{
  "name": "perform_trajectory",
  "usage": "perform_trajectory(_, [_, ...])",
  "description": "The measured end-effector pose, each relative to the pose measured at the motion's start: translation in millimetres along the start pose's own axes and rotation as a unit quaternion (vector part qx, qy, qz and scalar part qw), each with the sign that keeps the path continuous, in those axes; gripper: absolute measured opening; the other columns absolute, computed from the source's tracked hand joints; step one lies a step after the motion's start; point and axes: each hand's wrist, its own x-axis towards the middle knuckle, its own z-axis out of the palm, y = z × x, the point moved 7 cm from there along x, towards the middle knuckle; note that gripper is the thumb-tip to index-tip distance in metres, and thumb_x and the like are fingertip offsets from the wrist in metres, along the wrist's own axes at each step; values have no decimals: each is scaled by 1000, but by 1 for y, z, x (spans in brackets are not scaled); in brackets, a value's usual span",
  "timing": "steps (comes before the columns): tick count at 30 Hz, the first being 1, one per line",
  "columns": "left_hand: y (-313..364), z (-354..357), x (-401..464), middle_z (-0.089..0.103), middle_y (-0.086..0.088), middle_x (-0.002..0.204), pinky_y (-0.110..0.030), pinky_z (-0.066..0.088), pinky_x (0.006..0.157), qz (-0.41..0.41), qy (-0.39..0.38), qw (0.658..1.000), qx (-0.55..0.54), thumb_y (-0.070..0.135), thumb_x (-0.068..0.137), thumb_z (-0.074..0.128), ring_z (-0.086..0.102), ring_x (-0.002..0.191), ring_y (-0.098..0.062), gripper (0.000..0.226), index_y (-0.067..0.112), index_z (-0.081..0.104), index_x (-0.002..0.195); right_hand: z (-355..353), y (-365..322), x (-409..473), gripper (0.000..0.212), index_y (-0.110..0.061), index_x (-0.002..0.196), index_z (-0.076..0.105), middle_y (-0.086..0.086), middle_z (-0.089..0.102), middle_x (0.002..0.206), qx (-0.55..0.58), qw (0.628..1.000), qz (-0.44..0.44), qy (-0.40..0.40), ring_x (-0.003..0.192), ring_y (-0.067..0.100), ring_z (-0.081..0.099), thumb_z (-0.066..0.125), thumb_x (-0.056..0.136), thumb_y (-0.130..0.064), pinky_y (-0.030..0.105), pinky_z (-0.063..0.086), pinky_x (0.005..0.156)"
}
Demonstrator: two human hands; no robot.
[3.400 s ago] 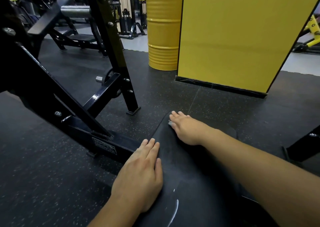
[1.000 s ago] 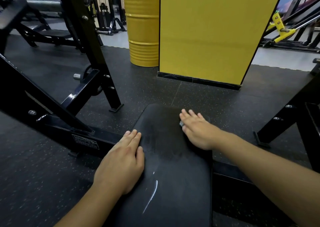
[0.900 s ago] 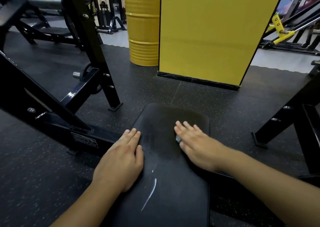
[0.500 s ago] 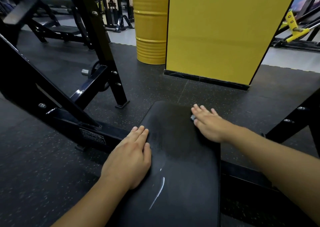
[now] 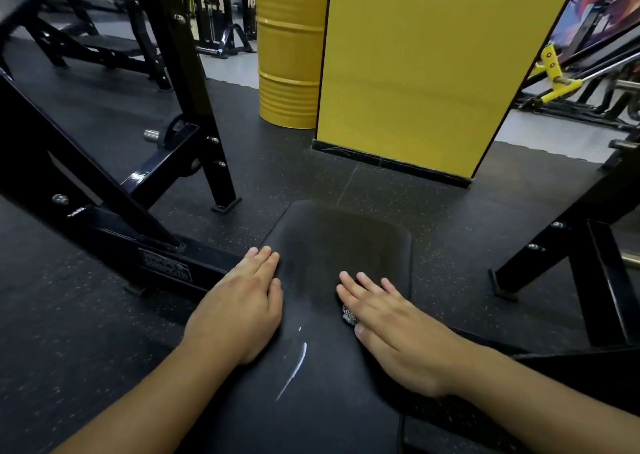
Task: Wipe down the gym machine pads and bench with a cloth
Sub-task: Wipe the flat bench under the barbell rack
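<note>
Hands lie flat on the black bench pad (image 5: 332,377): the left hand (image 5: 239,310) rests on its left edge, fingers straight and together, while the right hand (image 5: 388,329) presses a small grey cloth (image 5: 348,314) onto the pad with fingers straight and slightly spread. Only a bit of the cloth shows beneath the palm. A yellow drum (image 5: 289,55) stands beyond on the floor.

Your black bench pad (image 5: 332,377) runs from 6 o'clock toward 12, standing on speckled dark rubber floor (image 5: 79,315). On it: your left hand (image 5: 239,310) flat at its 9 o'clock edge, your right hand (image 5: 391,329) flat at 3 o'clock over a small patterned cloth (image 5: 348,314), a pale streak (image 5: 292,372) between them.
</note>
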Motion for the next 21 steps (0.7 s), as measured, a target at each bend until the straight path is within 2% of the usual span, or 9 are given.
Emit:
perform_trajectory(3, [0, 1, 2, 11, 16, 170, -15, -2, 119, 3, 3, 1000, -2, 40, 108, 26, 0, 154, 3, 57, 28, 19, 163, -9, 20, 22, 56, -33, 163, 1, -24, -15, 165, 8, 1000, 19, -6, 149, -6, -21, 23, 111, -34, 28, -13, 124])
perform_trajectory(8, [-2, 4, 1, 11, 18, 169, -18, 3, 123, -3, -1, 1000, -9, 40, 108, 26, -1, 153, 5, 56, 29, 19, 163, -38, 114, 114, 58, -21, 164, 4, -7, -7, 170, 38, 983, 176, 35, 156, 12, -8, 22, 110, -31, 37, -9, 125])
perform_trajectory(11, [-4, 5, 3, 11, 19, 169, -19, 5, 124, -6, 1, 1000, -8, 40, 108, 26, 0, 153, 6, 56, 30, 20, 163, -44, 136, 140, 58, -16, 164, 5, -3, -6, 171, 34, 970, 236, 50, 157, 19, -6, 20, 109, -27, 41, -6, 127])
perform_trajectory(13, [-5, 6, 3, 12, 19, 169, -20, 7, 125, -8, -3, 1000, -6, 40, 108, 26, 0, 153, 6, 56, 30, 20, 163, -42, 123, 142, 59, -15, 164, 5, -2, -6, 171, 26, 974, 219, 43, 157, 21, -6, 21, 108, -26, 41, -5, 127])
perform_trajectory(15, [-5, 6, 3, 13, 19, 169, -20, 7, 124, -7, -6, 1000, -2, 40, 108, 26, 1, 153, 5, 56, 30, 21, 163, -33, 92, 132, 59, -16, 164, 6, -2, -6, 171, 23, 985, 165, 33, 157, 21, -6, 23, 108, -26, 40, -5, 127])
perform_trajectory(21, [-2, 5, 1, 17, 13, 169, -21, 7, 122, -5, -19, 1000, -2, 38, 109, 30, 6, 155, 0, 55, 25, 24, 162, 10, -45, 58, 61, -22, 164, 5, -8, -5, 171, -8, 999, -16, 30, 157, 15, -10, 26, 108, -31, 35, -8, 126])
